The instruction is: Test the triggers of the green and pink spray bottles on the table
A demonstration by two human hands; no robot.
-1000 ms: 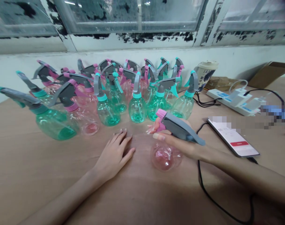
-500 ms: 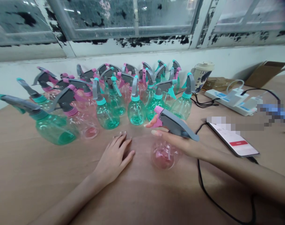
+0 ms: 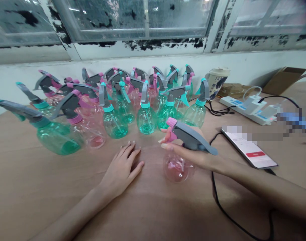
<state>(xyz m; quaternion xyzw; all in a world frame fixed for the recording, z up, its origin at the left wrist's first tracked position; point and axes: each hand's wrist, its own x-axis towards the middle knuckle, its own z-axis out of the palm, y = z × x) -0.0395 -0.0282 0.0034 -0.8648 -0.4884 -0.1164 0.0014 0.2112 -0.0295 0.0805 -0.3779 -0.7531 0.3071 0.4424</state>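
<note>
My right hand point(image 3: 190, 153) is wrapped round the neck of a pink spray bottle point(image 3: 177, 169), just under its grey and pink spray head. The bottle is clear and round, and its nozzle points to the left and away from me; some fingers are hidden behind the head and neck. Flat on the tabletop lies my left hand point(image 3: 122, 167), fingers spread, holding nothing. Beyond it stand several more spray bottles, among them a green spray bottle point(image 3: 115, 124) and a pink spray bottle point(image 3: 91, 132).
A phone point(image 3: 248, 147) with a lit screen lies on the wooden table point(image 3: 142, 214) at right, a black cable point(image 3: 217, 197) running near it. Behind are a white power strip point(image 3: 248, 108), a paper cup point(image 3: 218, 82) and a cardboard box point(image 3: 283, 80), against the window wall.
My right hand and the pink spray bottle have shifted slightly to the right and toward me, the spray head a little lower. The left hand rests in the same place.
</note>
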